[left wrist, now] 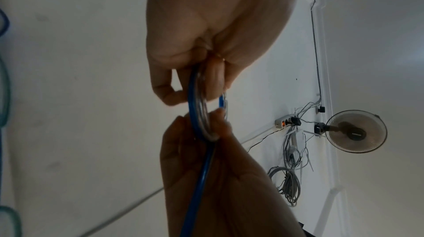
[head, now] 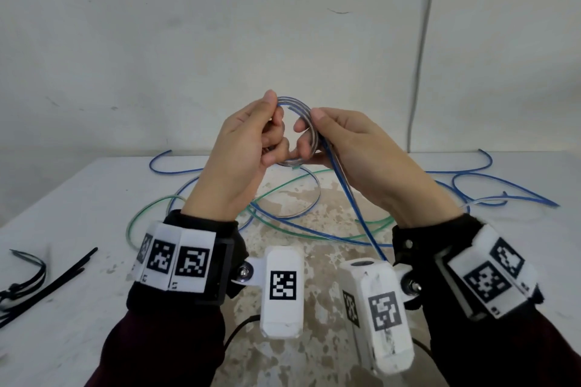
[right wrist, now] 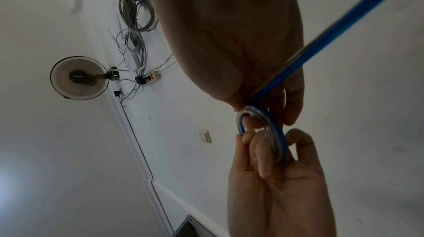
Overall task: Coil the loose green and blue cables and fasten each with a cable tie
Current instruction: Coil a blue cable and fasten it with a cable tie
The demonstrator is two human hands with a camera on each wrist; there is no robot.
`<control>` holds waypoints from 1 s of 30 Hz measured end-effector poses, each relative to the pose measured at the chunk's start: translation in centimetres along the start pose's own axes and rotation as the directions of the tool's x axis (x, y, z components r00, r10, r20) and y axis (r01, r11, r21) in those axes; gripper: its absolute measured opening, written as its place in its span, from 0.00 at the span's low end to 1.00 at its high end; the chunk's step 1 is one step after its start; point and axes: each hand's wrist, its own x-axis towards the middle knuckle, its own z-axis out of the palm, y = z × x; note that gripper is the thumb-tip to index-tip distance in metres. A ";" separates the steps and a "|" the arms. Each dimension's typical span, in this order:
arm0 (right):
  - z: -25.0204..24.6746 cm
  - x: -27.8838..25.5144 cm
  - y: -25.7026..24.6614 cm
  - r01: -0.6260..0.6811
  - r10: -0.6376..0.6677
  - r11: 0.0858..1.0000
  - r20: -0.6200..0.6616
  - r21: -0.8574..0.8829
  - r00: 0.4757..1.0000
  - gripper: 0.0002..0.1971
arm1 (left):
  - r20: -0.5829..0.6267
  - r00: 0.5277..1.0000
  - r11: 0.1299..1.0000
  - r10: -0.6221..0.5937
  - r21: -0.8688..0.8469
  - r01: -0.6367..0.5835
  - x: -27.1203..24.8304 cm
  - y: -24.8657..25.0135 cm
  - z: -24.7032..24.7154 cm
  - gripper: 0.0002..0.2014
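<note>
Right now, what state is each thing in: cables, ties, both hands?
blue cable: partly coiled in the air, tail running down to the table, not tied
green cable: loose on the table, uncoiled
cable ties: lying unused at the table's left edge
left hand: grips the coil
right hand: pinches the coil

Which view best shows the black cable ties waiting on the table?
The head view: the black cable ties lie on the table at the far left, clear of both hands. Neither wrist view shows them; each shows only the blue coil held between the left hand and right hand.
</note>
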 end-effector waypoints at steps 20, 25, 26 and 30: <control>-0.9 -0.4 -0.3 -0.141 0.130 0.987 0.141 0.071 0.981 0.20 | 0.039 0.998 0.991 -0.046 0.124 0.041 -0.2 1.5 -1.8 0.19; -0.1 0.0 -0.3 -0.084 0.069 0.975 0.081 0.204 0.994 0.18 | 0.166 0.979 0.990 -0.116 0.094 0.101 -0.3 1.9 -1.8 0.18; -0.1 0.0 -0.2 -0.080 0.068 0.982 0.076 0.171 0.995 0.18 | 0.207 0.968 0.986 -0.140 0.114 0.119 -0.5 2.0 -1.7 0.18; -0.4 -0.2 0.0 -0.032 0.035 0.999 0.088 -0.036 0.995 0.18 | 0.259 0.951 0.969 -0.169 0.222 0.112 -0.7 1.8 -1.4 0.19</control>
